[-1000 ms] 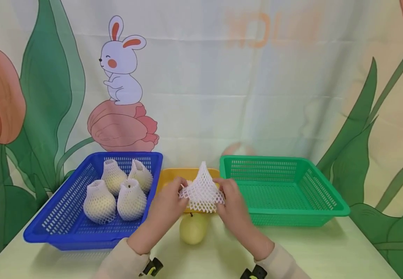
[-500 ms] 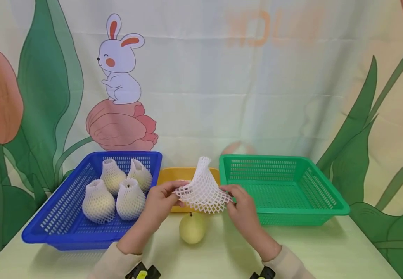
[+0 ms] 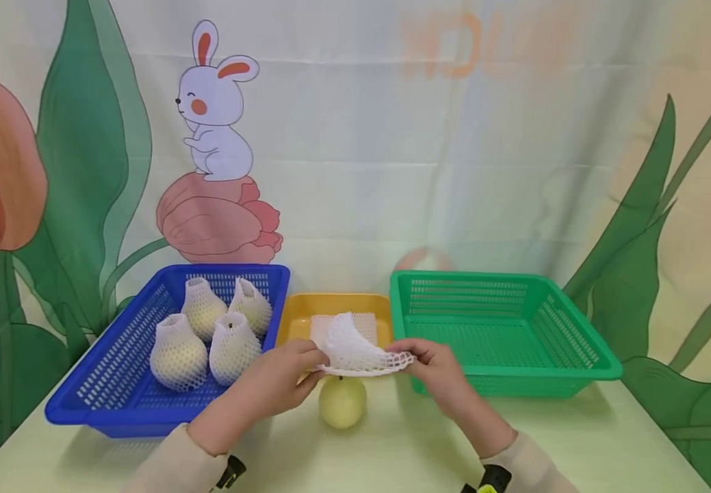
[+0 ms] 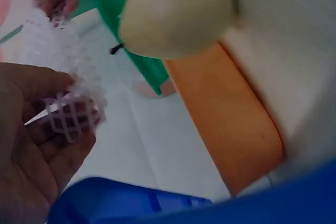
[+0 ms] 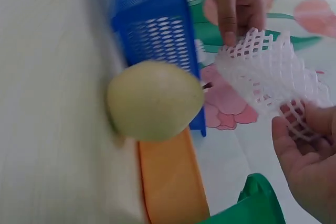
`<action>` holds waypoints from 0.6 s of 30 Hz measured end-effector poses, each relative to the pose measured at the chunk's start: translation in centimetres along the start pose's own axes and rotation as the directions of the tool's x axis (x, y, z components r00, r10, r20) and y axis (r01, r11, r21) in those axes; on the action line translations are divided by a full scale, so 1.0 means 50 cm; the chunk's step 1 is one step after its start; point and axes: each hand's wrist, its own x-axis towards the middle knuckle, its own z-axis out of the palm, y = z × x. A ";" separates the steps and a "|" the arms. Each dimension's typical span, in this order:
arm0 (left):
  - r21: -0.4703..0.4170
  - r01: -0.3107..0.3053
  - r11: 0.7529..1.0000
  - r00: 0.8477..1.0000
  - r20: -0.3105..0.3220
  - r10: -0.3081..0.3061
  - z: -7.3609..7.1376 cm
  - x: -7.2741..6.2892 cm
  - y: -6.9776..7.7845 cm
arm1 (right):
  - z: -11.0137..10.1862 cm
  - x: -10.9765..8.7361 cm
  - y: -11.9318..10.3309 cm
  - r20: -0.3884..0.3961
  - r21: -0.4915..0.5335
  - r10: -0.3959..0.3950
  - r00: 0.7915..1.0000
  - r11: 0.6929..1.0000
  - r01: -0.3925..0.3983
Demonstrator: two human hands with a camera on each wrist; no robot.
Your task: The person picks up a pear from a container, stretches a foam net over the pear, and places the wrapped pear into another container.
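A white foam fruit net [image 3: 355, 352] is stretched between my two hands, its wide mouth pulled apart sideways and its narrow end pointing up and away. My left hand [image 3: 281, 380] pinches the left edge of the mouth between thumb and fingers. On the opposite edge, my right hand [image 3: 435, 373] pinches the mesh the same way. Directly below the net, a bare pale-green pear [image 3: 343, 402] stands on the table with its stem up. Both wrist views show the pear [image 4: 178, 14] apart from the hands, and the net [image 5: 273, 72] holds nothing inside.
To the left stands a blue basket [image 3: 115, 414] with several pears in foam nets [image 3: 178, 352]. A yellow tray [image 3: 296, 311] behind the net bears flat foam netting [image 3: 364, 325]. On the right is a green basket [image 3: 515, 373]. A printed curtain [image 3: 343, 137] hangs behind.
Both hands have spread apart, widening the net's mouth. The net has tipped back and come lower, close over the pear. The pear has stayed where it was.
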 end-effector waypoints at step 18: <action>0.161 0.128 0.979 0.967 0.200 -0.160 0.031 -0.008 0.035 | 0.022 -0.023 0.033 0.569 -0.734 -0.415 0.709 0.132 0.666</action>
